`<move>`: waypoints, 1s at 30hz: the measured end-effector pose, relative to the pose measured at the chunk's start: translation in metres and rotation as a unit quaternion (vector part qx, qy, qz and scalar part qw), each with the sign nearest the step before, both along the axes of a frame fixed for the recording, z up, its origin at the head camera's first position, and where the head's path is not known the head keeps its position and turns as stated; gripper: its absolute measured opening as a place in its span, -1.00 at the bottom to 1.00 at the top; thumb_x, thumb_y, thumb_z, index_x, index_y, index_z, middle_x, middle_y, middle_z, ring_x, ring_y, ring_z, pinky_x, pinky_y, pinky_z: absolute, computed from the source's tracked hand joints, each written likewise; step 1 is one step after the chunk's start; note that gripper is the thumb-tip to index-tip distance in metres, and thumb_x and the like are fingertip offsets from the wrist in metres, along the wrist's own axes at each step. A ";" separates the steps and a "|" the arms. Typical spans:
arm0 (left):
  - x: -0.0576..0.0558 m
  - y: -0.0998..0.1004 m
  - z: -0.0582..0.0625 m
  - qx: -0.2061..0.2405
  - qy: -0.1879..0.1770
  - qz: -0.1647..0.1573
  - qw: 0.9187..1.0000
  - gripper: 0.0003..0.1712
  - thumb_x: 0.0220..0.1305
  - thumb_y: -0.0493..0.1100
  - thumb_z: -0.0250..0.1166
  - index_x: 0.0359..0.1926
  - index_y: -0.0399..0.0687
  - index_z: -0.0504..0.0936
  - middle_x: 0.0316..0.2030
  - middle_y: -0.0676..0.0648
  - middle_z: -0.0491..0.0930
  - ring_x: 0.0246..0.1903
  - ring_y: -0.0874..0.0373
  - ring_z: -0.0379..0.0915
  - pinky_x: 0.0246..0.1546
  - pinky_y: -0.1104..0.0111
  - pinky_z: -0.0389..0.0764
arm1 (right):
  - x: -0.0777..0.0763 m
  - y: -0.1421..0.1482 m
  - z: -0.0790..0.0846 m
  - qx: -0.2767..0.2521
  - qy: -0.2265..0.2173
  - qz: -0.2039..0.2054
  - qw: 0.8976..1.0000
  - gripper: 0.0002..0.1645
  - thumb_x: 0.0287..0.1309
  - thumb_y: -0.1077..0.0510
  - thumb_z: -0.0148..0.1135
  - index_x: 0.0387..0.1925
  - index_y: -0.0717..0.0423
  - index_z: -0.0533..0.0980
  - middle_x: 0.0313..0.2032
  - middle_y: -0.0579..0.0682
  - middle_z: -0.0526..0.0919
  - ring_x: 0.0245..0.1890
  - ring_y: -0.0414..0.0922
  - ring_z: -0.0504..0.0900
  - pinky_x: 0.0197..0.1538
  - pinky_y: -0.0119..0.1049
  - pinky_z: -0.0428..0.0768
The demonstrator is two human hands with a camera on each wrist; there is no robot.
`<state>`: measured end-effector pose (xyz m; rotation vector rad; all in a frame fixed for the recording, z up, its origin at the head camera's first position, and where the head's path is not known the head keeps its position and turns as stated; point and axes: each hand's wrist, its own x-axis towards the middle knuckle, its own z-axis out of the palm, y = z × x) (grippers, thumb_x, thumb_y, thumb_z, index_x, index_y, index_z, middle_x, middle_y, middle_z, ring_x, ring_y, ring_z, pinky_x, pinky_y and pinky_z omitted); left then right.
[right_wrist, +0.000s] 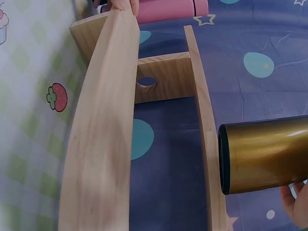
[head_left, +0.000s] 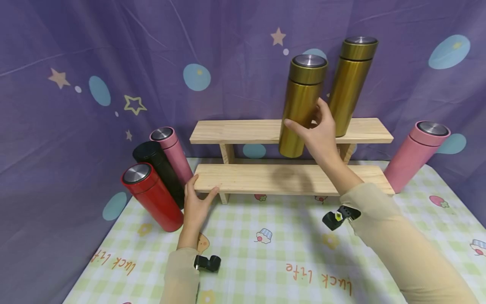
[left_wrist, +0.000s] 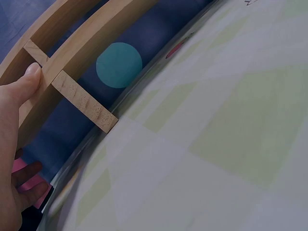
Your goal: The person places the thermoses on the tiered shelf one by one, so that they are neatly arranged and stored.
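My right hand (head_left: 322,134) grips a gold thermos (head_left: 300,99) with a silver-topped lid, its thumb and fingers around the middle. The thermos is upright, overlapping the upper tier of a two-tier wooden shelf (head_left: 243,179) in the head view. In the right wrist view, the gold thermos (right_wrist: 264,154) has its base close by the upper board. A second gold thermos (head_left: 351,80) stands on that tier's right part, partly behind my right hand. My left hand (head_left: 195,211) holds the lower board's left end, thumb (left_wrist: 28,82) against its front edge.
At the left, a red thermos (head_left: 155,198), a black thermos (head_left: 161,169) and a pink thermos (head_left: 176,158) stand close together. Another pink thermos (head_left: 414,154) stands by the shelf's right end. A checked cloth (head_left: 243,249) covers the table, and a purple curtain (head_left: 235,38) hangs behind.
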<state>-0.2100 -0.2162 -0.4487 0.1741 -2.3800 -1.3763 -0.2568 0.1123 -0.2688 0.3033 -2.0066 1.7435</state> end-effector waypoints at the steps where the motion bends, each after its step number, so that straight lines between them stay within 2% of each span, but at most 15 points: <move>1: 0.000 0.000 0.000 0.001 0.001 0.000 1.000 0.01 0.14 0.27 0.42 0.47 0.04 0.16 0.41 -0.13 0.14 0.41 -0.12 0.06 0.34 -0.02 0.16 | -0.001 -0.001 0.001 0.000 0.004 0.001 1.000 -0.04 -0.01 0.04 0.55 0.38 0.05 0.25 0.13 0.04 0.50 0.09 -0.13 0.48 0.05 -0.27 0.44; 8: -0.001 0.000 0.000 0.000 0.001 0.002 1.000 0.00 0.14 0.24 0.43 0.46 0.03 0.17 0.40 -0.15 0.15 0.41 -0.13 0.07 0.34 -0.02 0.16 | -0.007 -0.005 0.009 0.001 0.021 0.001 1.000 -0.08 -0.02 0.04 0.55 0.35 0.02 0.29 0.09 0.03 0.51 0.03 -0.14 0.49 0.07 -0.21 0.46; 18: 0.000 0.000 0.000 0.000 0.002 0.000 1.000 0.02 0.13 0.28 0.42 0.46 0.03 0.17 0.41 -0.15 0.14 0.41 -0.13 0.06 0.34 -0.03 0.15 | -0.017 -0.007 0.017 -0.001 0.035 0.002 0.999 -0.11 -0.01 0.06 0.54 0.33 0.04 0.31 0.09 0.01 0.51 0.04 -0.14 0.49 0.05 -0.27 0.46; 30: 0.000 0.000 0.000 -0.001 0.010 0.004 1.000 0.00 0.13 0.24 0.44 0.45 0.03 0.19 0.39 -0.15 0.17 0.40 -0.12 0.09 0.34 -0.02 0.16 | -0.033 -0.006 0.029 0.005 0.011 -0.013 1.000 -0.08 0.00 0.03 0.53 0.35 0.04 0.27 0.14 0.02 0.48 0.08 -0.13 0.48 0.12 -0.27 0.46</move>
